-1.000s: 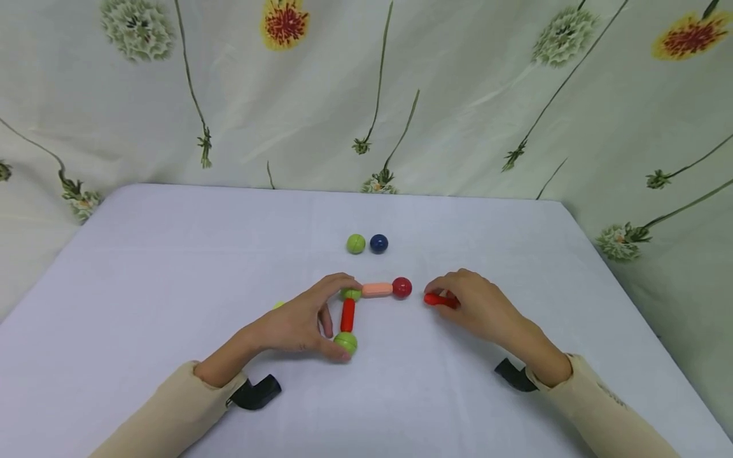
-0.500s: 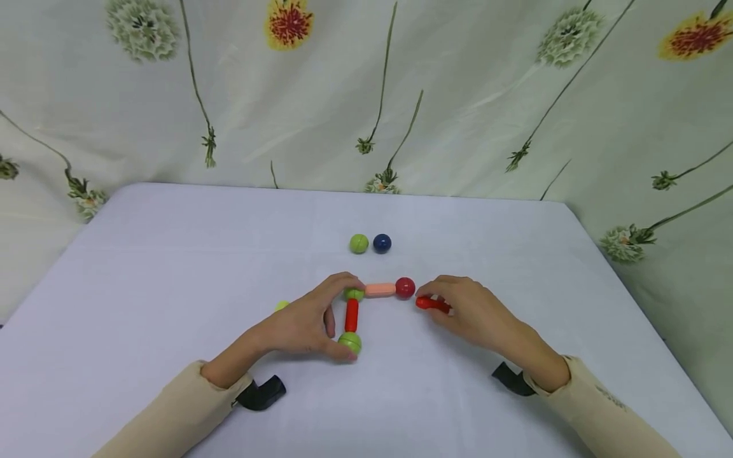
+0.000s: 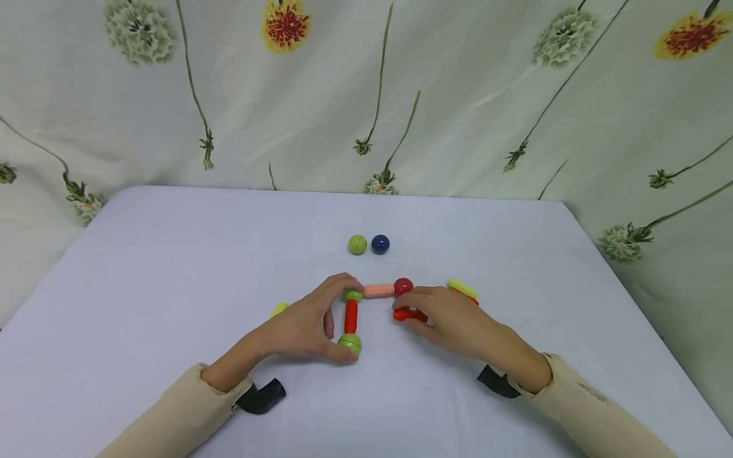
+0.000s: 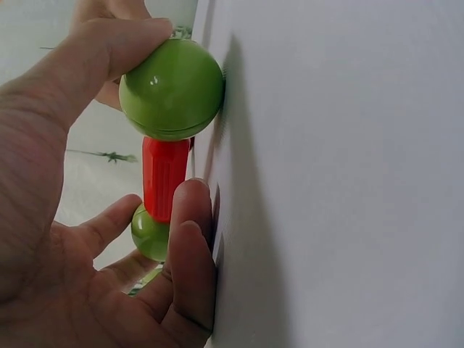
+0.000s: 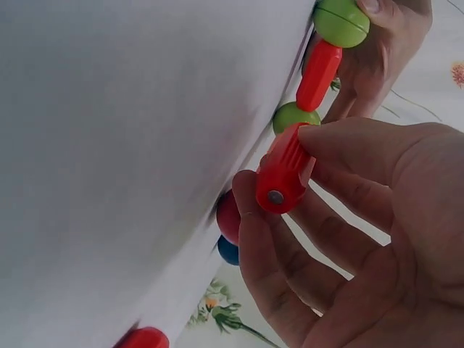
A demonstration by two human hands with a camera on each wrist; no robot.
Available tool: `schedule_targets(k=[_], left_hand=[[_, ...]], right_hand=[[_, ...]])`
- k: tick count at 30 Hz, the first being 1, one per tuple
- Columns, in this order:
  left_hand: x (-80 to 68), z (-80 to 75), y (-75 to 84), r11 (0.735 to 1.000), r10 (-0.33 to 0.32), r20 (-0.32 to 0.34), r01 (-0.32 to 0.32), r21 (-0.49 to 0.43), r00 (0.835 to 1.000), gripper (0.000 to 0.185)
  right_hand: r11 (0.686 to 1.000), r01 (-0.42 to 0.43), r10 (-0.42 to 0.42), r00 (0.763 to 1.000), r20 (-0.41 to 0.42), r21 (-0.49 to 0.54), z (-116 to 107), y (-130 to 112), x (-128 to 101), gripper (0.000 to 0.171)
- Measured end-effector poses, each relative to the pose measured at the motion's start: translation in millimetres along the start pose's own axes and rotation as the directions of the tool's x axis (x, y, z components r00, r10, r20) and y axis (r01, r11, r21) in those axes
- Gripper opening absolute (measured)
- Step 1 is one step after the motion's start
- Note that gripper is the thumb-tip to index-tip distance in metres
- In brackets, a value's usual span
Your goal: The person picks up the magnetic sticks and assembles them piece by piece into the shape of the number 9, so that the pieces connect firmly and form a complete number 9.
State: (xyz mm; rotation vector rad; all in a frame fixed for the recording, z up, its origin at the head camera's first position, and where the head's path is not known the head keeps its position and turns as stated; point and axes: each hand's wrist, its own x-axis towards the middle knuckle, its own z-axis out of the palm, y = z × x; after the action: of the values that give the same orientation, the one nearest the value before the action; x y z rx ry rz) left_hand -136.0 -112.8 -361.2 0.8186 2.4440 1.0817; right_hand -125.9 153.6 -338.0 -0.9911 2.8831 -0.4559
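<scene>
My left hand (image 3: 306, 321) grips a red magnetic rod (image 4: 164, 177) with a ball at each end. Its thumb is on the near green ball (image 4: 172, 90) and its fingertips are at the far green ball (image 4: 148, 233). From that far ball a pink rod (image 3: 379, 291) runs right to a red ball (image 3: 403, 285), partly covered by my right hand (image 3: 455, 321). Between thumb and fingers my right hand pinches a loose red magnetic rod (image 5: 286, 170), with a round metal end showing. This rod lies just in front of the red ball; whether they touch, I cannot tell.
Behind the joined pieces a green ball (image 3: 357, 244) and a dark blue ball (image 3: 380, 244) stand side by side. Beyond my right hand lies a yellow rod (image 3: 462, 287) beside a red piece. A yellow-green piece (image 3: 279, 309) is half hidden behind my left hand.
My right hand has moved left and slightly nearer with the red rod, to just in front of the red ball. The yellow rod has come into sight behind it. My left hand stays put.
</scene>
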Motion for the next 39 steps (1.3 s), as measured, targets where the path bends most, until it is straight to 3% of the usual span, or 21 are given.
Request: schedule_targets(k=[9,19,39], left_hand=[[-0.7,1.9,-0.2,1.000,-0.014,-0.017,0.014,0.018,1.000,0.087],[-0.4,2.7,-1.9,0.999,-0.043,-0.022,0.044,0.019,0.999,0.088],[-1.2,1.8,-0.2,0.999,-0.031,-0.032,0.032,0.019,0.999,0.088]], right_hand=[[0.996,0.080,-0.084,0.993,0.082,0.048,5,-7,6,0.029],[0.985,0.119,-0.131,0.987,0.094,0.124,11,-17,12,0.028],[0.980,0.159,-0.172,0.980,0.103,0.122,15,-24,14,0.027]])
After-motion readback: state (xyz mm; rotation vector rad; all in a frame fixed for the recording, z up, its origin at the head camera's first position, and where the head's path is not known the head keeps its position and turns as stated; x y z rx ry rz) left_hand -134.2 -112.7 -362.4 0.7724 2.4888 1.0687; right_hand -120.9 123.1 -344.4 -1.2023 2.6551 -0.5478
